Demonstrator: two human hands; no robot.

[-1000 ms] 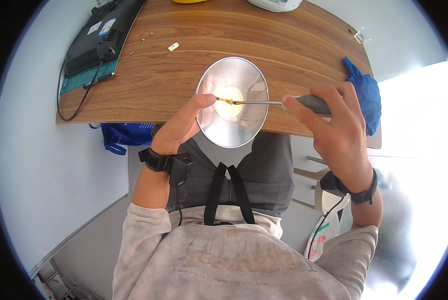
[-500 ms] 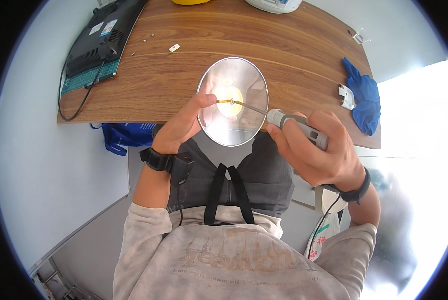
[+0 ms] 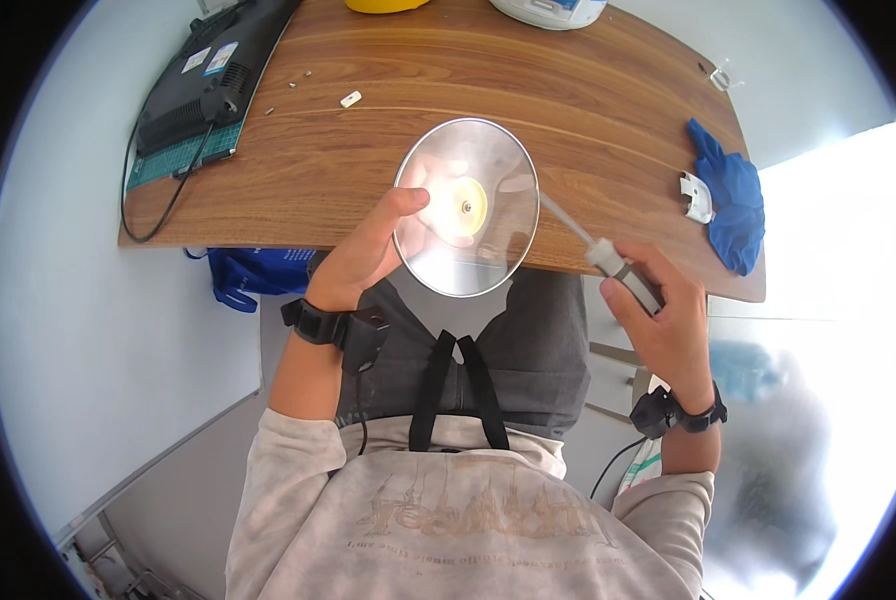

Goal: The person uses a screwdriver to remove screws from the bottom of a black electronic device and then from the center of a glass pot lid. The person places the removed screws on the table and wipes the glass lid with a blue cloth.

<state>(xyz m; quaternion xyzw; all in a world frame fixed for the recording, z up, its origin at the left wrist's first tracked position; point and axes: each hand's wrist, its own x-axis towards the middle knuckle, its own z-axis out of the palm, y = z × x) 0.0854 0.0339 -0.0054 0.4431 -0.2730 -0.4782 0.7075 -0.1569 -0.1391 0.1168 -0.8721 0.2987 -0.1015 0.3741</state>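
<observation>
My left hand point(image 3: 360, 245) grips a round, shiny pot lid point(image 3: 503, 240) with a silvery rim, its thumb over the left edge and its fingers behind. At the lid's middle a small screw point(image 3: 467, 208) sits in a pale yellow round patch point(image 3: 476, 225). My right hand point(image 3: 668, 320) is closed around the grey-and-white handle of a screwdriver point(image 3: 623, 272). The screwdriver's thin shaft points up and left, toward the lid's right rim. Its tip is near that rim; I cannot tell whether they touch.
On the wooden table point(image 3: 298, 190) lie a small white piece point(image 3: 351, 99) and several tiny bits. A black device point(image 3: 203, 90) rests on a green mat point(image 3: 158, 170) at the left. A blue cloth point(image 3: 736, 210) and a white plastic part point(image 3: 697, 198) are at the right.
My right hand has drawn the screwdriver right and down, away from the screw at the lid's middle. The left thumb has come slightly back from the centre. The lid has barely moved.
</observation>
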